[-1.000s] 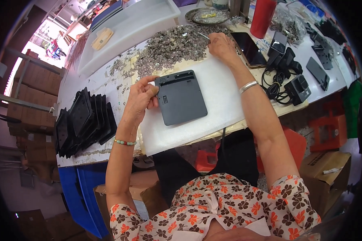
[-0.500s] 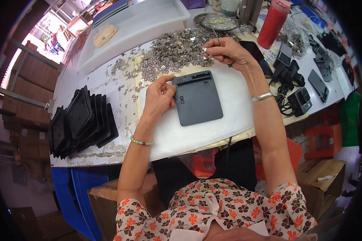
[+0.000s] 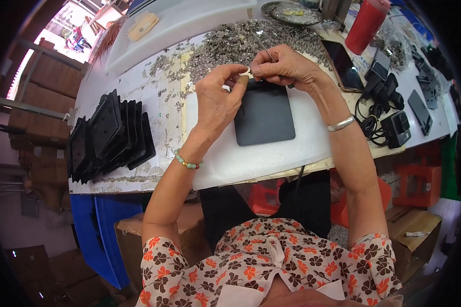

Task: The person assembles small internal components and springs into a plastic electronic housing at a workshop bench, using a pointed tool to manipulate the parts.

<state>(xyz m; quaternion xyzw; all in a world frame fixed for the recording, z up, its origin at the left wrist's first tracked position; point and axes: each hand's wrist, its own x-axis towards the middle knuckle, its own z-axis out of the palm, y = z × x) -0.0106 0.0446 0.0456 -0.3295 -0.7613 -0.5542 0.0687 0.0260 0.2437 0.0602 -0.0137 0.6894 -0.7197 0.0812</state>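
Observation:
A dark grey flat plastic casing (image 3: 265, 116) lies on a white foam sheet (image 3: 215, 163) before me. Above its far edge my two hands come together at a small shiny metal piece (image 3: 249, 72). My left hand (image 3: 219, 97) is closed in a pinch at that piece, with a tan cover on the thumb tip. My right hand (image 3: 288, 69) has its thumb and fingertips pressed together at the same piece. A thin metal rod-like tool (image 3: 263, 47) sticks out of my right grip; its other end is mostly hidden. My fingers cover the casing's slotted far end.
Beyond my hands spreads a heap of small metal pieces (image 3: 225, 45). Black plastic frames (image 3: 110, 133) stand stacked at left. At right are a phone (image 3: 343, 65), a red bottle (image 3: 366, 25) and black adapters with cables (image 3: 396, 129). A white tray (image 3: 184, 31) sits at the back.
My left hand has left the casing's left edge and moved up to my right hand. The right hand has come slightly down and left with the small metal piece.

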